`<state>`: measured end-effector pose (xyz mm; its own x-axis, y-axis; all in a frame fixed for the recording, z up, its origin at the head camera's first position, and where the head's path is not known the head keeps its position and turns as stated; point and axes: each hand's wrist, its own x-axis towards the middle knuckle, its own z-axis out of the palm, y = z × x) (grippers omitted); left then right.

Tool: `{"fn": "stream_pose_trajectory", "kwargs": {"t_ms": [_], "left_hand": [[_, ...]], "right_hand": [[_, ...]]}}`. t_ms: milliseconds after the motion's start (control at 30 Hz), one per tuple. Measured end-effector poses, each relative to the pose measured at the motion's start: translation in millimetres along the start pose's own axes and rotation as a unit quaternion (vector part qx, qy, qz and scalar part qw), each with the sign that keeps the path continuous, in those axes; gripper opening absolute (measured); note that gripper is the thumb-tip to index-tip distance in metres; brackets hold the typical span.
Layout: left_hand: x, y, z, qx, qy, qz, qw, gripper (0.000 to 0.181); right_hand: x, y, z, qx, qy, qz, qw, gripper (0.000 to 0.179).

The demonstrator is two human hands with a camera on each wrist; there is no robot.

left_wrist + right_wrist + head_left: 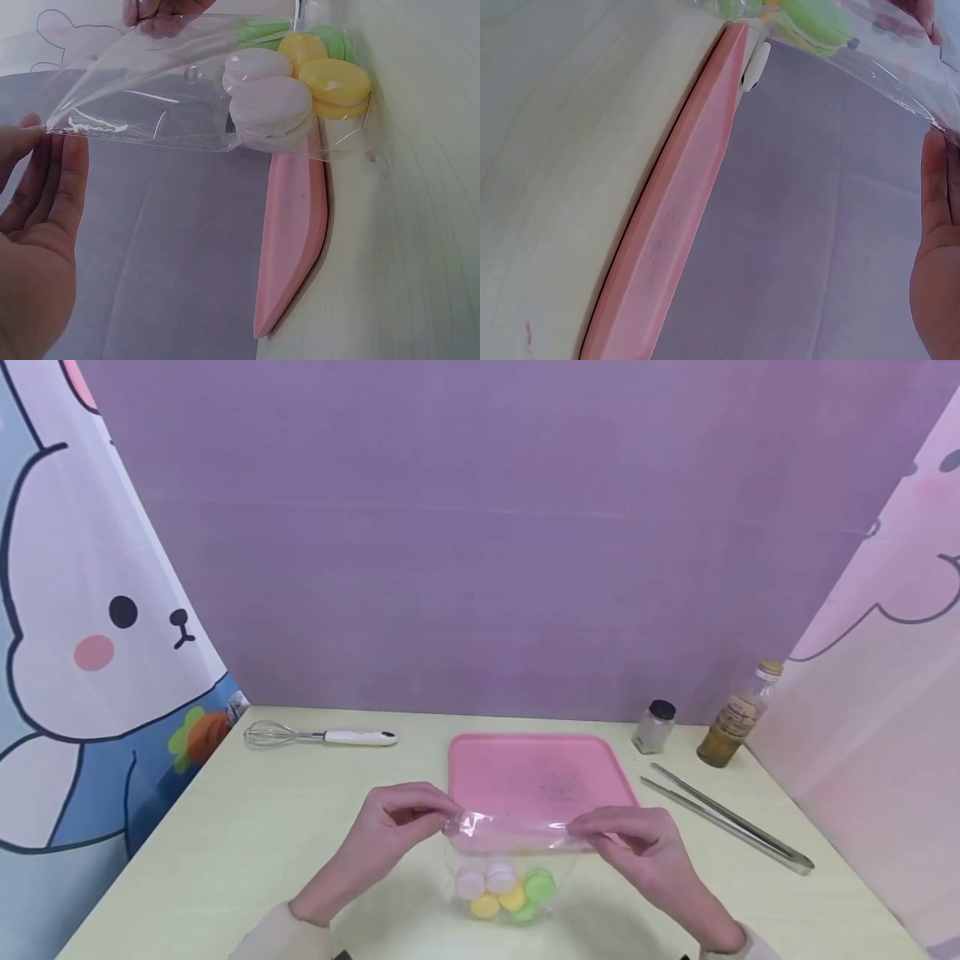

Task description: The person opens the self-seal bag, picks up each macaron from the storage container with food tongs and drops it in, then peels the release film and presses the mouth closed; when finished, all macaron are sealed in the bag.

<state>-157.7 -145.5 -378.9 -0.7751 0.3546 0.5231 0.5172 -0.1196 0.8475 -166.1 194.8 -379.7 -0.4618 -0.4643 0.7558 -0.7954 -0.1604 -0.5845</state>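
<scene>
A clear plastic bag (517, 843) hangs between both hands, with several macarons in its bottom: pale pink macarons (271, 106), yellow macarons (335, 84) and green macarons (540, 885). My left hand (401, 818) pinches the bag's top left corner between thumb and fingers. At the top right corner, my right hand (637, 843) pinches the bag the same way. The upper part of the bag is stretched flat between them. Behind it lies a pink tray (525, 768), partly covered by the bag and the hands in the head view.
A whisk (322, 737) lies at the back left of the table (225, 835). Right of the tray are metal tongs (731, 818), a small black-capped jar (654, 727) and a bottle of brown liquid (738, 718). A purple cloth wall (480, 543) rises behind the table.
</scene>
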Motion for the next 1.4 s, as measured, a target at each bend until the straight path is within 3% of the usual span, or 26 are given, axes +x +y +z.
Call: {"fn": "stream_pose_trajectory", "kwargs": {"t_ms": [233,367,500,600,767,933,1133,1300,1400], "left_hand": [[0.0,6.4,0.6,0.029,-0.011,0.027,0.9991,0.014],[1.3,8.0,5.7,0.021,0.000,0.050,0.9985,0.012],[2.4,6.7,9.7,0.027,0.022,0.067,0.9971,0.014],[2.4,7.1,11.2,0.043,0.036,0.065,0.9963,0.015],[1.9,9.5,12.3,0.064,0.048,0.058,0.9951,0.013],[1.3,11.8,12.3,0.115,0.070,0.063,0.9890,0.015],[1.2,10.0,11.5,0.218,0.093,0.116,0.9645,0.022],[3.2,9.8,11.3,0.245,0.085,0.147,0.9547,0.023],[3.8,11.3,11.7,0.256,0.068,0.149,0.9528,0.025]], "right_hand": [[3.1,-3.9,0.2,-0.048,-0.013,-0.019,0.9986,0.047],[5.3,-11.7,3.7,-0.064,0.024,0.077,0.9948,0.033],[8.0,-18.0,10.6,-0.093,0.079,0.183,0.9755,0.017],[9.1,-19.7,14.7,-0.109,0.105,0.214,0.9651,0.011],[9.5,-20.2,18.2,-0.126,0.122,0.232,0.9569,0.011],[9.2,-17.5,20.8,-0.130,0.133,0.217,0.9584,0.013],[6.4,-11.5,26.8,-0.160,0.157,0.148,0.9634,0.020],[3.2,-9.3,28.7,-0.202,0.161,0.109,0.9599,0.034],[3.4,-10.2,27.5,-0.184,0.142,0.116,0.9658,0.037]]}}
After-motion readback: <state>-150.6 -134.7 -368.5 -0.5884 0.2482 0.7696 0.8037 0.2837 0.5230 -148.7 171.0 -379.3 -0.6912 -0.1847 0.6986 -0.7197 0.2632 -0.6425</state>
